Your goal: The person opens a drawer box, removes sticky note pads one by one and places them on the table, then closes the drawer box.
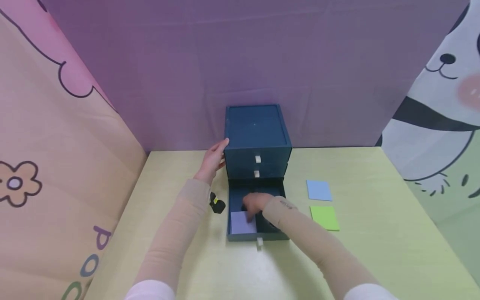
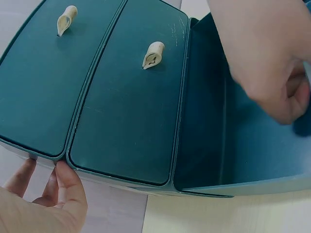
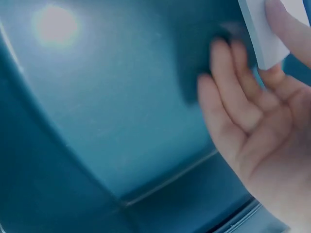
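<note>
A dark blue cabinet (image 1: 256, 127) of small drawers stands at the back of the table. Its bottom drawer (image 1: 258, 237) is pulled out towards me. My left hand (image 1: 213, 160) rests against the cabinet's left side, its fingertips touching the wall near the front edge. Inside the open drawer, my right hand (image 1: 258, 202) pinches a pale purple sticky note pad (image 1: 240, 225) between thumb and finger, at the drawer's front left. In the right wrist view the pad (image 3: 265, 34) looks whitish, and the other fingers are spread loosely over the drawer floor.
A blue sticky note pad (image 1: 318, 190) and a green one (image 1: 324, 218) lie on the table right of the drawer. Two upper drawers with pale pull tabs (image 1: 257, 159) are closed. A black device with a yellow mark (image 1: 216, 204) shows by my left wrist.
</note>
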{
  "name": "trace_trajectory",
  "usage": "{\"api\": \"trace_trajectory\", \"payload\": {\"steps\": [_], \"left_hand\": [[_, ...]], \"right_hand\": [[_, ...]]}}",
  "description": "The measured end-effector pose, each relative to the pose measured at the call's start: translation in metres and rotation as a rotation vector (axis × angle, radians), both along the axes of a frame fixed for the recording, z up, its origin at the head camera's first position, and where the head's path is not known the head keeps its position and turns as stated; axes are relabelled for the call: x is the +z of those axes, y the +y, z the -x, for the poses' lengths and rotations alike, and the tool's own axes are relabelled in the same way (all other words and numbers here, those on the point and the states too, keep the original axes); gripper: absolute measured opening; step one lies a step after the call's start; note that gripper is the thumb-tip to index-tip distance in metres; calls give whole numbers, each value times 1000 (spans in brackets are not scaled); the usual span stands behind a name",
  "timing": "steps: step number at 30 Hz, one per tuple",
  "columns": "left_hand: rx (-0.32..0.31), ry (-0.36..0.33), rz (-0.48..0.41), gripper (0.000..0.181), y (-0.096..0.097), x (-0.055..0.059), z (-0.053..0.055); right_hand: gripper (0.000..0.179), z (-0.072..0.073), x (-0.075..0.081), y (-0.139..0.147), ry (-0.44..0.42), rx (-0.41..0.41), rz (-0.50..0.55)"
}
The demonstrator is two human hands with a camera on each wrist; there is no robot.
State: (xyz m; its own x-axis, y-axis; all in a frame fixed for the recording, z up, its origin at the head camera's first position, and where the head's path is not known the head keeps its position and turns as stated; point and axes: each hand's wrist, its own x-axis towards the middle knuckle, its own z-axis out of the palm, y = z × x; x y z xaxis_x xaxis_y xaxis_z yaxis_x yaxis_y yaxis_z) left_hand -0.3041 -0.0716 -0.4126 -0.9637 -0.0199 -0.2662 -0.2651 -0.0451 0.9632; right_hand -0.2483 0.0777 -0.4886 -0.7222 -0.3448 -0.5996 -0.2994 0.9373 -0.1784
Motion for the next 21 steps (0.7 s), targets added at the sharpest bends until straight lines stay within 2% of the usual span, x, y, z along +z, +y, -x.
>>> {"api": "trace_trajectory", "payload": {"steps": [3,6,14,18,21], "left_hand": [[-4,5,-5,61,1,-1,0],[-10,10,-10,60,2,-1,-1],[-20,1,-9,61,0,-2,1],[-23,5,-3,63,-1,-2,1],[-23,3,-3,62,-1,-3,2]], "right_hand": [[43,1,0,5,-89,-60,34],[45,4,-2,9,-135,-95,91],[12,11,0,14,-205,-189,245],[24,14,1,18,-260,-241,308],[21,15,1,21,-280,-315,374]]}}
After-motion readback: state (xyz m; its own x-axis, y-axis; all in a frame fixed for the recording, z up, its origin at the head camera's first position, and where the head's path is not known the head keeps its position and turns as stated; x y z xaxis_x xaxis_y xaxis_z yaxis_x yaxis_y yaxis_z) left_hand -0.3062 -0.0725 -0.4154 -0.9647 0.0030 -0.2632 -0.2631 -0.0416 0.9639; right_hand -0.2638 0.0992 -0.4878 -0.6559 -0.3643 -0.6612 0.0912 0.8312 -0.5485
